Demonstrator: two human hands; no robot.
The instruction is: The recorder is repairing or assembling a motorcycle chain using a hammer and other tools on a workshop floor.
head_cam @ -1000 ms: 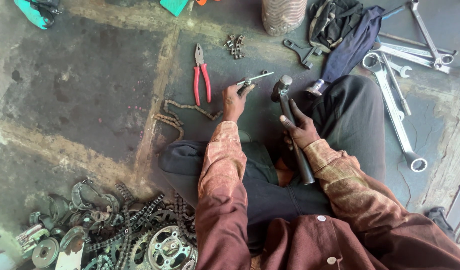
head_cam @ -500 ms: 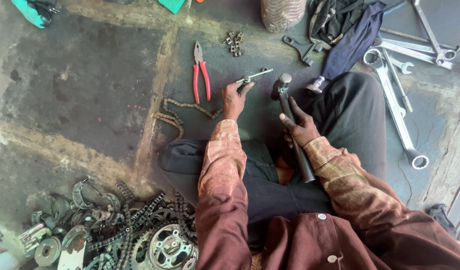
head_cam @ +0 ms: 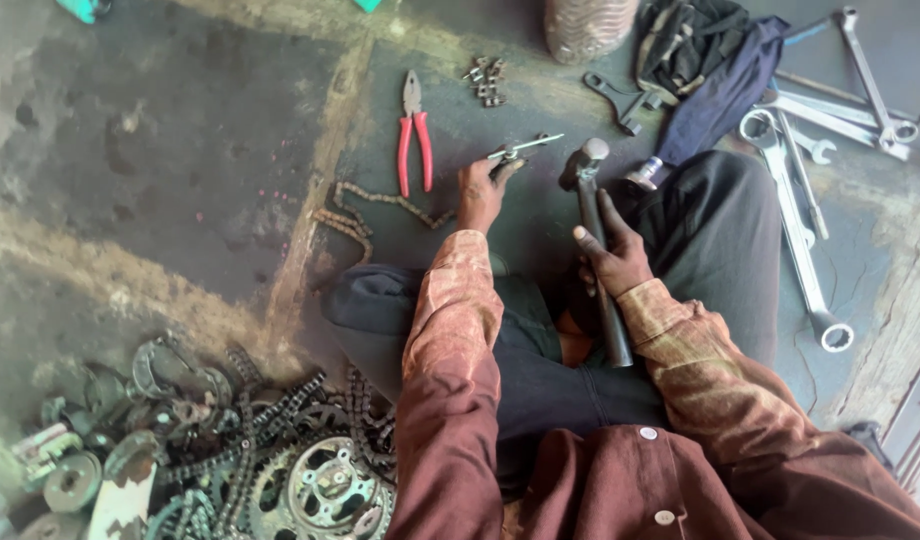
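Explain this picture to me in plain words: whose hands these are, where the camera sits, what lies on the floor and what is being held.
The camera sits on a person's head and looks down, so you see their own arms and lap. They sit on a stained concrete floor. The left hand holds a small metal tool out in front. The right hand grips the handle of a hammer, head pointing away. Around them lie red-handled pliers, a loose chain, a row of spanners at the right, a dark cloth, and a heap of sprockets and chains at the lower left.
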